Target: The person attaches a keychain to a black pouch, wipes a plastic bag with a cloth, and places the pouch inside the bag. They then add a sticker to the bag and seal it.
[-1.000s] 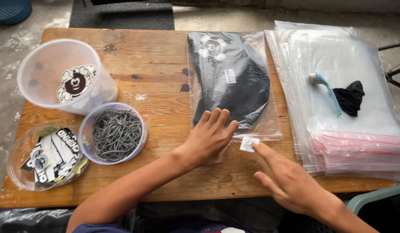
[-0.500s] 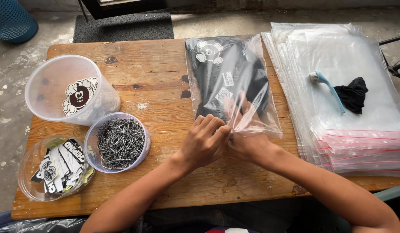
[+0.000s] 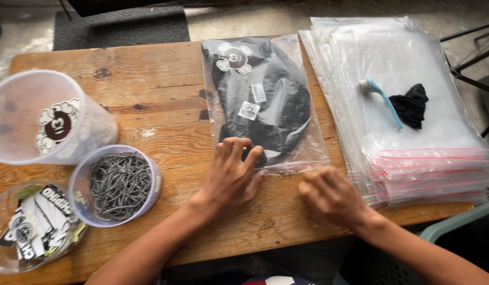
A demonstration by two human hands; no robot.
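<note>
Here, at the left edge of my wooden table (image 3: 149, 79), stand a big clear tub (image 3: 49, 124), a smaller tub of dark chains (image 3: 120, 184) and, at the near left corner, a tub of printed cards (image 3: 36, 229). My left hand (image 3: 231, 177) lies flat with fingers spread, pressing the near end of the clear bag holding a folded black garment (image 3: 263, 103) in the table's middle, while my right hand (image 3: 331, 195) rests loosely curled, pinching nothing, just beside the bag's near right corner. Along the right edge a stack of clear zip bags (image 3: 413, 121) carries a blue brush (image 3: 382, 97) and a black cloth (image 3: 411, 105).
</note>
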